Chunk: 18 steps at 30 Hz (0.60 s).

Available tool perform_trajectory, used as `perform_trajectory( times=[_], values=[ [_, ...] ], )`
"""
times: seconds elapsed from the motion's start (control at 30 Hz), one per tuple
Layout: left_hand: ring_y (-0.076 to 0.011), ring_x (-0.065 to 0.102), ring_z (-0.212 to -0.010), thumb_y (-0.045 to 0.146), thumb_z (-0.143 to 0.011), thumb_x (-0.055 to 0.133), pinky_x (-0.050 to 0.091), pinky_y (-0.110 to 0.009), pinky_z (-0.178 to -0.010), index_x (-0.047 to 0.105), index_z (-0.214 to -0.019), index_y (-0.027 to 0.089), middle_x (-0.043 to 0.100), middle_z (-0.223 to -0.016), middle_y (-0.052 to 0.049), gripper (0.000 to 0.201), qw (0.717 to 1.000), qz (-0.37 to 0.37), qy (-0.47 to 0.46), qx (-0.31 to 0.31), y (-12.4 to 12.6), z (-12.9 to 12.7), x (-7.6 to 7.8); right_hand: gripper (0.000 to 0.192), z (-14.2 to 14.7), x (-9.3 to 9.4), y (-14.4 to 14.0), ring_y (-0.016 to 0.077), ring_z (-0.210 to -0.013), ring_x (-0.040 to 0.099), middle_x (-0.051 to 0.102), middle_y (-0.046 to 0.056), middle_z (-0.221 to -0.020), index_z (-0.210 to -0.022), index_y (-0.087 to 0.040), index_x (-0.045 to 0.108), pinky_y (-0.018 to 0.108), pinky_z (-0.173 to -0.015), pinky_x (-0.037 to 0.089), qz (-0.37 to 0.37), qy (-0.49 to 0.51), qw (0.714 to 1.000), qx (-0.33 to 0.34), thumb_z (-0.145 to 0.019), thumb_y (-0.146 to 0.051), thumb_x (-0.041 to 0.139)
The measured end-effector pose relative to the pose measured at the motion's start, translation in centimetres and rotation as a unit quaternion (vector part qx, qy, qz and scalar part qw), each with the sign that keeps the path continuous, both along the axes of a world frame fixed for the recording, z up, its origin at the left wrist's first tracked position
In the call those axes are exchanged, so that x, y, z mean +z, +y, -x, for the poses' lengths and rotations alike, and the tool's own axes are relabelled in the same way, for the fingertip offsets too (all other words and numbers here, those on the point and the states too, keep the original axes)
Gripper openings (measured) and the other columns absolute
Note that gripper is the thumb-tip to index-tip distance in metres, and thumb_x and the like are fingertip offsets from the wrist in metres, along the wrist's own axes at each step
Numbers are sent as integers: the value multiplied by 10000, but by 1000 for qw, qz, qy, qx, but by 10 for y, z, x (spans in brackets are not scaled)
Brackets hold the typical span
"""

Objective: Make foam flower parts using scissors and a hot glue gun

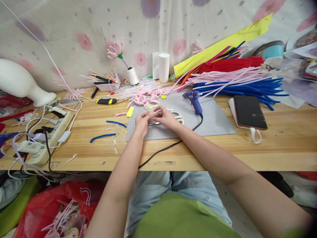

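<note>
My left hand [143, 121] and my right hand [163, 117] meet over the grey cutting mat [213, 122], fingertips pinched close together. A thin pale strip seems to lie between them, too small to name. Just beneath and beside my right hand rest scissors [179, 116] with pale handles, partly covered by it. Beyond the hands lie pink pipe-cleaner petals [142, 99], a yellow coil [163, 97] and small yellow pieces. On the mat's left edge is a yellow rectangle [130, 111]. A blue glue gun [194, 101] lies to the right, its black cord passing under my right forearm.
Bundles of blue [242, 89], pink and red pipe cleaners are piled at the back right. A black power bank or phone-like slab [250, 111] lies at right. A cable-filled power strip [55, 135] is at left, near a yellow-black utility knife [106, 101]. A pink flower [115, 50] stands behind.
</note>
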<state>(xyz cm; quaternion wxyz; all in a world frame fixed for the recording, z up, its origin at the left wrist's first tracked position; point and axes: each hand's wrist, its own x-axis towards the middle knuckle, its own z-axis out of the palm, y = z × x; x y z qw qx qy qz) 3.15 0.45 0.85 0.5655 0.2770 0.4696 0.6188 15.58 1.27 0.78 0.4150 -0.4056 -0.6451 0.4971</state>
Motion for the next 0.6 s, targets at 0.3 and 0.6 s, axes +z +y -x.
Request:
perform_trajectory(
  times=[0.3,0.6],
  values=[
    [-103,580,-665,206,-550,778,419,-259,-723,665,-642,140,655,-666,-12,160,999,-2,13,-47,-2,-3,4,360,1,2,-2,138,-607,583,611,-56,-636,-894,-215,428,288,-631,424,-2,2,1000,-26,-639,-332,653],
    [-40,478,-540,194,-518,791,381,-205,-644,612,-580,135,564,-530,50,199,1000,-15,7,17,3,2,-3,360,0,-3,0,147,-641,600,618,-48,-682,-929,-227,411,300,-646,441,-16,-13,999,-28,-645,-257,629]
  ],
)
